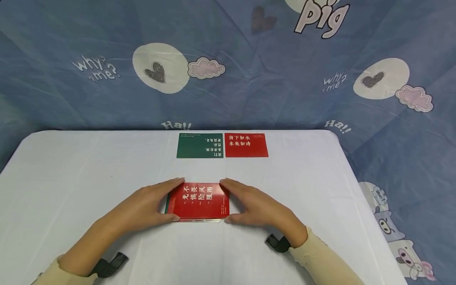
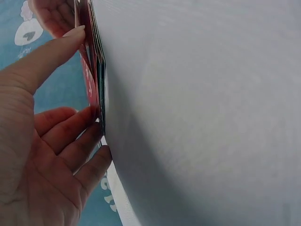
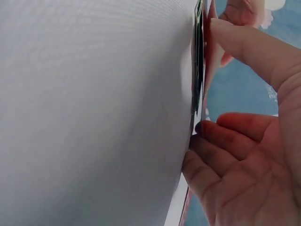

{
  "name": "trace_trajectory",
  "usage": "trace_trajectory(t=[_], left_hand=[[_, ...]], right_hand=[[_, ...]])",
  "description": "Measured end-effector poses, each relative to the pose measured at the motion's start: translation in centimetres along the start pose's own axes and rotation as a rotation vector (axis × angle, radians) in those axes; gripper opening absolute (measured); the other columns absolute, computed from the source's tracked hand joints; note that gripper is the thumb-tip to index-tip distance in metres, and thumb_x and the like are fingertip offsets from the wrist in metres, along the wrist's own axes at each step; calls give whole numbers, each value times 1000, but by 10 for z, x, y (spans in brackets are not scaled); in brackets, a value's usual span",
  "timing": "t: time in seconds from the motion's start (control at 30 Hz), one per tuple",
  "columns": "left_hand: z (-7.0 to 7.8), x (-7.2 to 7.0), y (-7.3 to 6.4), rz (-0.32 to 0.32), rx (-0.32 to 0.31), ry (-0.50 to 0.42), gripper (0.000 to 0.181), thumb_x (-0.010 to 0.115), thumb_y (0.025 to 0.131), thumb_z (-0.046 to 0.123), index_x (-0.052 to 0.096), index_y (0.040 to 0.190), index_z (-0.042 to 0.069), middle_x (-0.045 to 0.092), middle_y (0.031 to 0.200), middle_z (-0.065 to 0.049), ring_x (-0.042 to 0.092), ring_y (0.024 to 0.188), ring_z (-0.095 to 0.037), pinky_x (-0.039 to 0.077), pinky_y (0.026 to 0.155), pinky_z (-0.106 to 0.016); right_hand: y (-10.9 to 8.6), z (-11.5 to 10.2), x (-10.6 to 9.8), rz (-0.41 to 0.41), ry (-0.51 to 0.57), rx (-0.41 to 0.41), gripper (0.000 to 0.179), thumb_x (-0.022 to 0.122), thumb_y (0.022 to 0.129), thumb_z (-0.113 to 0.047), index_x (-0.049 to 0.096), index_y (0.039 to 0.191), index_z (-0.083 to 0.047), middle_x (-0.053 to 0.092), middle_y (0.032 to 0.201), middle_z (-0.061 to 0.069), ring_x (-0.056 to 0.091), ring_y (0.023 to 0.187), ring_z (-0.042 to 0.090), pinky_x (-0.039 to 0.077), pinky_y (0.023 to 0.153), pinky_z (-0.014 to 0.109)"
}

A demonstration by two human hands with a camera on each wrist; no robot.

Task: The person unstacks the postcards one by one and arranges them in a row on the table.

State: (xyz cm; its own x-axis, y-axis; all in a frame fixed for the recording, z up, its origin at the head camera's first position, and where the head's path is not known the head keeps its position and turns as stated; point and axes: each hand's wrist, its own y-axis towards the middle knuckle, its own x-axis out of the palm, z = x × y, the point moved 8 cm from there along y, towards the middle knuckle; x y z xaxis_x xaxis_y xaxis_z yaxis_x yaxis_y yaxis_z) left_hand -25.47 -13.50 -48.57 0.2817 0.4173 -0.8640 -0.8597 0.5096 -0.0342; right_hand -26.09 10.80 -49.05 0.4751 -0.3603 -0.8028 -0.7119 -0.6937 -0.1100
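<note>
A stack of cards (image 1: 201, 206) lies on the white table in the head view, its top card red with white Chinese characters. A green edge peeks out at its left. My left hand (image 1: 151, 204) holds the stack's left end, thumb at the near corner and fingers at the far corner. Mirroring it, my right hand (image 1: 258, 204) holds the right end the same way. In the left wrist view the stack (image 2: 92, 61) appears edge-on, its layers slightly fanned. From the right wrist, its stacked edges (image 3: 199, 61) show beside the thumb.
Beyond the stack, a green card (image 1: 199, 145) and a red card (image 1: 246, 145) lie side by side near the back edge of the white table (image 1: 303, 166). A blue patterned cloth (image 1: 231, 95) hangs behind. Black straps (image 1: 110, 266) sit at both wrists.
</note>
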Motion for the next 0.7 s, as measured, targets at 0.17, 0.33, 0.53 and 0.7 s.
trace_trajectory(t=[0.17,0.33,0.53,0.7], left_hand=[[0,-1,-1,-6,-7,-5,97,94,75,40,48,157,12,59,148,-12,60,130,-35,59,94,-53],[0,-2,-1,-5,-15,-12,94,92,78,42,49,157,13,60,147,-11,60,130,-34,58,95,-54],[1,-3,-3,-3,-20,-24,92,90,79,41,49,156,11,59,148,-12,59,131,-35,60,92,-53],[4,-3,-5,-4,-9,-6,95,90,79,47,48,157,12,56,151,-10,56,134,-34,58,96,-55]], right_hand=[[0,0,-3,18,23,-6,96,88,84,-32,37,162,-10,44,162,4,40,149,20,44,115,40],[0,-1,-4,28,32,-17,93,86,86,-32,37,162,-9,44,162,5,40,150,20,41,118,40],[0,3,-4,34,68,-7,91,85,87,-31,39,162,-10,46,161,4,41,149,19,42,117,41],[-1,4,-6,45,88,-17,90,85,86,-32,40,161,-11,48,159,2,42,148,18,42,117,41]])
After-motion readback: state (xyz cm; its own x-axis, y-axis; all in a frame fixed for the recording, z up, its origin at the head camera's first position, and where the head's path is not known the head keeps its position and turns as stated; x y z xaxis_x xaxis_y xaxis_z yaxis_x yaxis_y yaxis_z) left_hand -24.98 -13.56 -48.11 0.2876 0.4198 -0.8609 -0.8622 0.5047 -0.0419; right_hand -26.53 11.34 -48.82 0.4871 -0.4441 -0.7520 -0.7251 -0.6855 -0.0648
